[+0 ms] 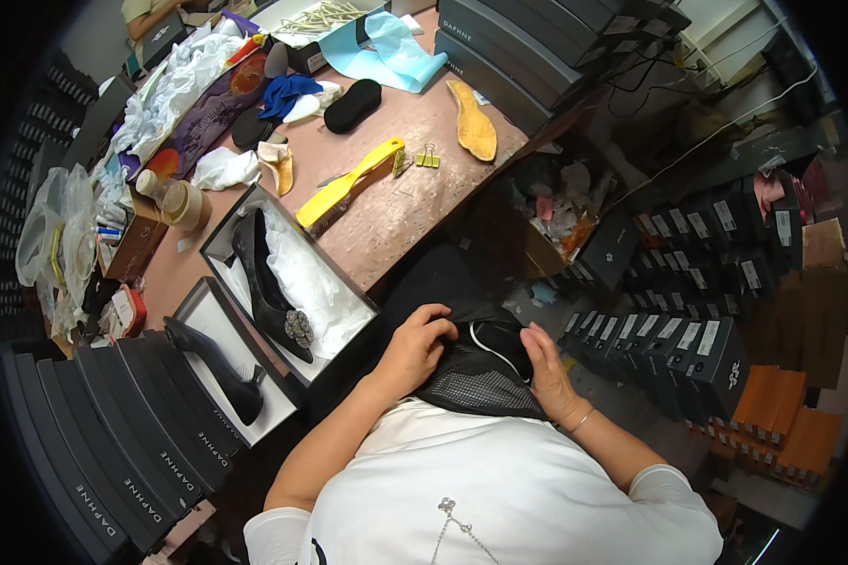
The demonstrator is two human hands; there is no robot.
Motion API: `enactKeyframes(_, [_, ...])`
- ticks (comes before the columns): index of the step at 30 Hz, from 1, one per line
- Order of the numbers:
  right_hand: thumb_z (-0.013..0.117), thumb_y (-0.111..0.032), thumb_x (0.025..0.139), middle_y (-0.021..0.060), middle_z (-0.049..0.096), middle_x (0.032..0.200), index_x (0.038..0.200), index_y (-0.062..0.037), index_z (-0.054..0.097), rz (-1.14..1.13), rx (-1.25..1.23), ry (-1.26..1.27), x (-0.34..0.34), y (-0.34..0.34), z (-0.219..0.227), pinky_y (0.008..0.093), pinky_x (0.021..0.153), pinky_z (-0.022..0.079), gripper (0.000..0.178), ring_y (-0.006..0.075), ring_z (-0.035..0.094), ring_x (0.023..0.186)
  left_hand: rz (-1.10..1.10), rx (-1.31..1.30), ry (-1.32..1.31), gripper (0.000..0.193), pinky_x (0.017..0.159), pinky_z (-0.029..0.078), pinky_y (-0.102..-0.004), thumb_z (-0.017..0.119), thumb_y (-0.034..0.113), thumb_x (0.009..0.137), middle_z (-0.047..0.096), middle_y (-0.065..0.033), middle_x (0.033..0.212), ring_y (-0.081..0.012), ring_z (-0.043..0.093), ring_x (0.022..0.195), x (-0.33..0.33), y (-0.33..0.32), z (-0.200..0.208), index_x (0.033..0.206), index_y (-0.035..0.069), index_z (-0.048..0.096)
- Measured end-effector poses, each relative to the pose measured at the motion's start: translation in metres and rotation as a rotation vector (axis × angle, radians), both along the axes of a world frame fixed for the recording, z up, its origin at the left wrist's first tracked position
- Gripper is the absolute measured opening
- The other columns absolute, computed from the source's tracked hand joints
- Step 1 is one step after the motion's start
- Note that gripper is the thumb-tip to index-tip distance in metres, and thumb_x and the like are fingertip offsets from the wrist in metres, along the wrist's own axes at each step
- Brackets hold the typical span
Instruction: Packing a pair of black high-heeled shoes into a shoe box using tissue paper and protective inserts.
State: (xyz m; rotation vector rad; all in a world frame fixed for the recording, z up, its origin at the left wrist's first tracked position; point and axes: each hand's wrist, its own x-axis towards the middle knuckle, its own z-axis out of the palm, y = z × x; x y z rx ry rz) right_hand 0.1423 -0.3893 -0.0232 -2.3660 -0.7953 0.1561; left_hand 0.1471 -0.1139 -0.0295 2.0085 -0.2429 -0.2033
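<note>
Close against my body, both hands are at a black mesh piece point(485, 379) with a white curved line along it. It looks like a pouch or an apron pocket; its exact kind is unclear. My left hand point(416, 347) is closed with bent fingers on its left edge. On the other side, my right hand point(550, 379) grips the right edge, thumb partly hidden. To the left, a black shoe with a glittering ornament point(297, 329) lies in an open box beside white paper point(316, 273). A second black shoe point(219, 363) rests on a box lid point(271, 395).
A pink worktable point(386, 247) carries a yellow brush point(350, 184), a binder clip point(428, 157), a tan insole point(472, 121), a black oval pad point(352, 105) and a jar point(186, 205). Stacked dark shoe boxes point(113, 443) stand at left, more boxes point(669, 353) at right. A person point(151, 17) sits beyond.
</note>
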Motion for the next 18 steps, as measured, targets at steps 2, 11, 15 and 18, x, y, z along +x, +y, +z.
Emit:
enactKeyframes(2, [0.080,0.002,0.065,0.0183,0.040,0.133,0.145,-0.0084,0.031,-0.053,0.025,0.055,-0.006,-0.002,-0.011,0.0447,0.109,0.038,0.094,0.0408,0.040,0.131,0.053,0.018,-0.144,0.016,0.082,0.053,-0.0369,0.061,-0.011,0.074,0.057,-0.0158,0.120,-0.0344,0.062,0.099,-0.001,-0.005,-0.008,0.086,0.000,0.059])
enactKeyframes(11, [0.077,-0.011,0.079,0.0271,0.023,0.152,0.153,-0.0065,0.011,-0.107,0.072,0.448,-0.005,-0.010,-0.017,0.0395,0.114,0.030,0.100,0.0395,0.028,0.141,0.189,0.015,-0.157,0.018,0.074,0.052,-0.0353,0.060,-0.012,0.073,0.056,-0.0160,0.109,-0.0321,0.062,0.087,-0.001,-0.009,0.000,0.083,0.001,0.054])
enactKeyframes(15, [0.077,-0.030,0.080,0.0260,0.024,0.153,0.153,-0.0055,0.007,-0.101,0.129,0.497,0.004,0.000,-0.030,0.0387,0.115,0.028,0.104,0.0367,0.029,0.141,0.251,-0.051,-0.180,0.023,0.079,0.050,-0.0382,0.059,-0.010,0.073,0.054,-0.0181,0.105,-0.0350,0.059,0.093,0.002,-0.011,-0.009,0.093,0.000,0.052])
enactKeyframes(18, [0.077,-0.021,0.079,0.0233,0.032,0.149,0.154,-0.0073,0.002,-0.136,0.320,0.662,0.008,-0.007,-0.032,0.0371,0.114,0.027,0.106,0.0330,0.034,0.139,0.237,-0.078,-0.005,0.038,0.095,0.045,-0.0384,0.055,-0.002,0.078,0.054,-0.0218,0.118,-0.0386,0.055,0.110,0.003,-0.009,-0.009,0.116,-0.001,0.050])
